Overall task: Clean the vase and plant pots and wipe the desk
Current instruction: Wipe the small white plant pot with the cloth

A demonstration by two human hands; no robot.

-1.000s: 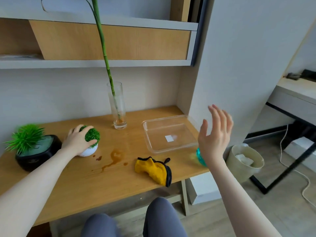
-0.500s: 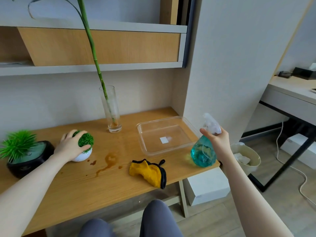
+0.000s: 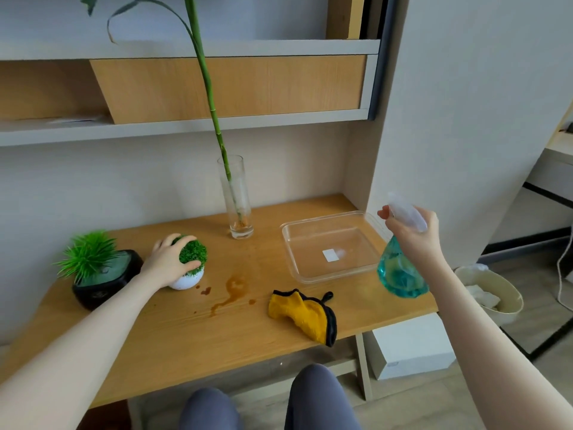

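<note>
Hands (image 3: pixel 169 263) at work over a wooden desk (image 3: pixel 192 333): the left one is cupped over a small white pot (image 3: pixel 187 279) topped with green moss, fingers curled around its crown, while the right hand (image 3: pixel 414 235) holds a teal spray bottle (image 3: pixel 400 274) lifted clear of the desk's right end, fingers wrapped round its neck and one fingertip showing at the trigger side.

Judging by the scene, the job has barely begun. A brown spill (image 3: pixel 231 291) trails across the middle of the desk, with smaller drops just beside the white pot, and none of it looks wiped. The yellow cloth (image 3: pixel 302 315) lies crumpled near the front edge, touched by neither hand. A tall glass vase (image 3: pixel 237 200) stands at the back, holding a green stalk (image 3: pixel 206 79) and showing brownish residue at its bottom. A black pot (image 3: pixel 102 282) with spiky green leaves sits at the far left, just beside the left wrist. A clear tray (image 3: pixel 330 245) rests empty between vase and bottle.

Still to do, on this evidence: spray and wipe both pots, clean the vase, and clear the stain from the desk. Spraying the white pot appears to be the step in hand.
</note>
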